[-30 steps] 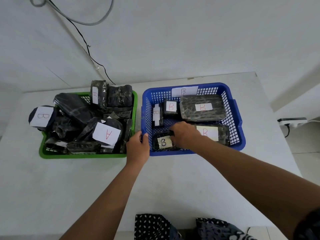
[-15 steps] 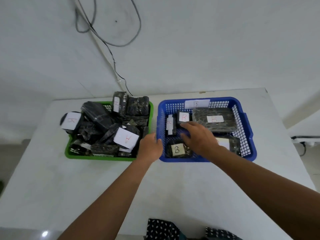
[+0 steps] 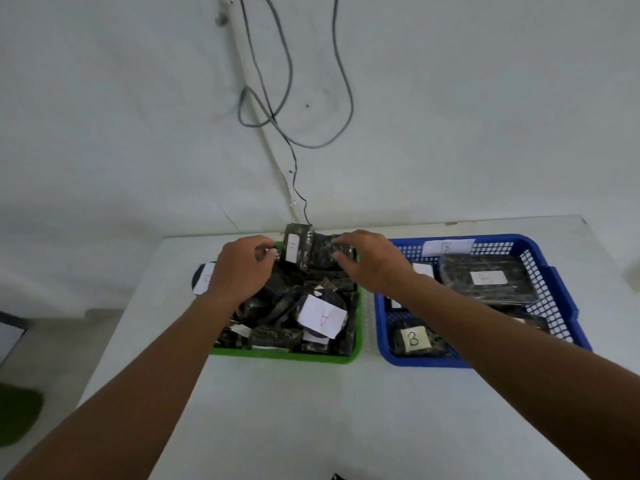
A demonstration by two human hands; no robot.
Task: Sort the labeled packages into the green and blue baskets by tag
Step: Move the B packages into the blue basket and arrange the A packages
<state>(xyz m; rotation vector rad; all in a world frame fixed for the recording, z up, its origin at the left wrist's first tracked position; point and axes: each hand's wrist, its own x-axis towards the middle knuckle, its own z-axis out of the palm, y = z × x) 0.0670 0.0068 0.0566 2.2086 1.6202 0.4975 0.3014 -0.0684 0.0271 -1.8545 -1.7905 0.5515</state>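
Both my hands were over the far end of the green basket (image 3: pixel 356 344), which sat on the white surface (image 3: pixel 311 410) left of the blue basket (image 3: pixel 540 247). My left hand (image 3: pixel 239 268) hovered with fingers curled loosely; whether its grip had closed on anything I could not tell, since the fingertips were hidden among the dark wrapping. My right hand (image 3: pixel 370 265) lay across a dark package (image 3: pixel 325 258) at the far right of the pile, fingers bent over its edge, seemingly taking hold. Between my hands stood an upright package (image 3: pixel 299 251) with a white tag too blurred to read.

The green basket was heaped above its rim, with a tag marked A (image 3: pixel 320 317) near the front. The blue basket held a flat package (image 3: pixel 488 278) at the far side and a small one tagged B (image 3: pixel 414 339) at the near left corner.

The risk I judged here: pulling one package from such a crowded heap could tip the upright one off the far rim, or drag neighbours out. With the tags blurred, I could also misread one and drop it in the wrong basket.
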